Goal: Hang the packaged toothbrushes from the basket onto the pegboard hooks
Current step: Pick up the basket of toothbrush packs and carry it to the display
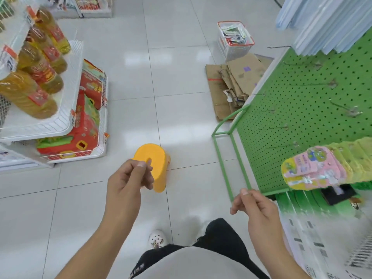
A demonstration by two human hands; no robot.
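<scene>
Both hands, left [128, 178] and right [255, 206], have fingers loosely curled, holding nothing; basket [234, 40] contents indistinct.

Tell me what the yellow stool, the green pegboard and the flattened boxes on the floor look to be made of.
Yellow stool: looks like moulded plastic, smooth, even colour, with a cut-out grip hole in the seat.
Green pegboard: probably painted sheet metal, flat with regular punched holes and thin wire hooks; the material under the paint is unclear.
Flattened boxes: brown cardboard, matte, with creased folds and torn edges.
</scene>
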